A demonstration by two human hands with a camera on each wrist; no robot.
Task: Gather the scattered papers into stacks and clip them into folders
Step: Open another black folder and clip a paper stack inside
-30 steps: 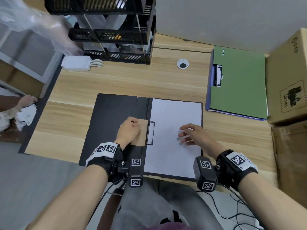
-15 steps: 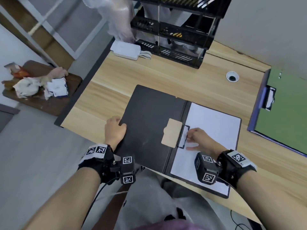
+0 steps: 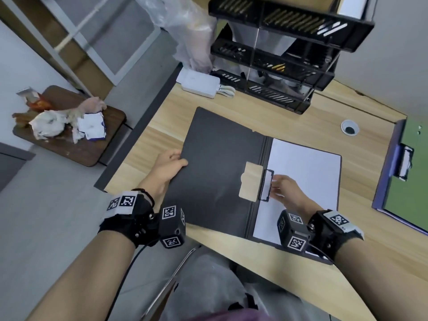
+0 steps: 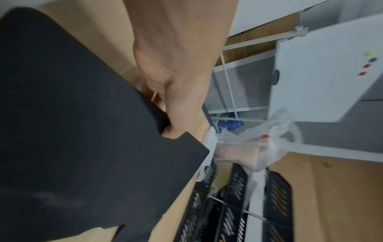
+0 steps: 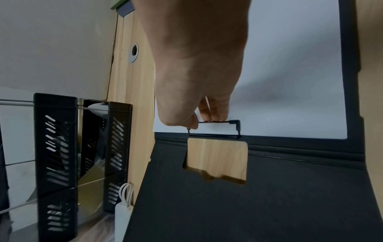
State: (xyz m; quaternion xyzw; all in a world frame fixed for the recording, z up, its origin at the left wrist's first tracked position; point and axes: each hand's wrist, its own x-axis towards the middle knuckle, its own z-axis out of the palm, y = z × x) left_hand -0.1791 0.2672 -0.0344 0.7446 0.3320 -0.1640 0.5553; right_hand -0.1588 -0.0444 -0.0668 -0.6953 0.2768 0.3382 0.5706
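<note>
An open black folder (image 3: 215, 163) lies on the wooden desk, with a white paper stack (image 3: 308, 172) on its right half. My left hand (image 3: 172, 162) grips the outer left edge of the folder's cover (image 4: 82, 131), thumb on top, fingers tucked under. My right hand (image 3: 281, 185) rests on the paper beside the spine and pinches the black wire clip (image 5: 228, 126), which is raised off the paper. A cut-out window (image 5: 217, 158) in the cover shows the desk through it.
A green folder (image 3: 407, 177) with its own clip lies at the desk's right edge. A black tiered mesh tray rack (image 3: 278, 66) and a white power adapter (image 3: 201, 83) stand at the back. A cable hole (image 3: 349, 128) is nearby. My lap is below the desk's near edge.
My left hand left the cut-out and moved to the cover's outer left edge, gripping it. My right hand slid left across the paper to the wire clip. The head view swung left.
</note>
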